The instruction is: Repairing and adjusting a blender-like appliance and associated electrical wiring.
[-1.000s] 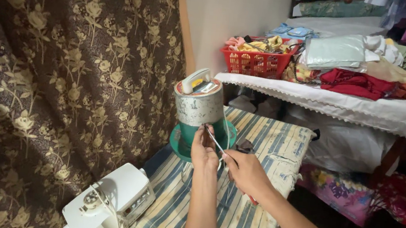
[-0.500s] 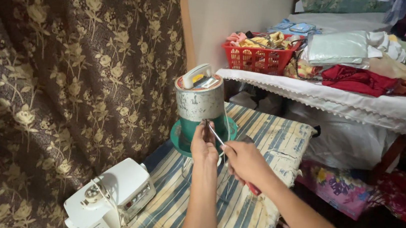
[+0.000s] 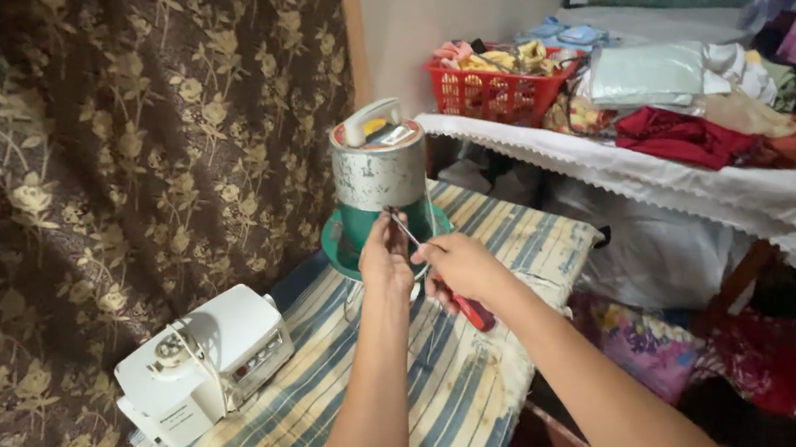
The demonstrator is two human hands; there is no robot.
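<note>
home sewing room | sewing machine (image 3: 206, 361) | folded clothes (image 3: 687, 96) | floral curtain (image 3: 113, 125)

Striped board (image 3: 439, 395) open between hands and white machine (image 3: 206, 361); curtain (image 3: 111, 144) blocks left.

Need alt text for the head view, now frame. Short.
Two bare hands meet in front of a dented metal can standing on a green base: the right hand holds a red-handled screwdriver with its tip near the can, the left hand steadying beside it. They work over a striped cloth-covered board, with a white sewing machine lower left and a floral curtain behind.
</note>
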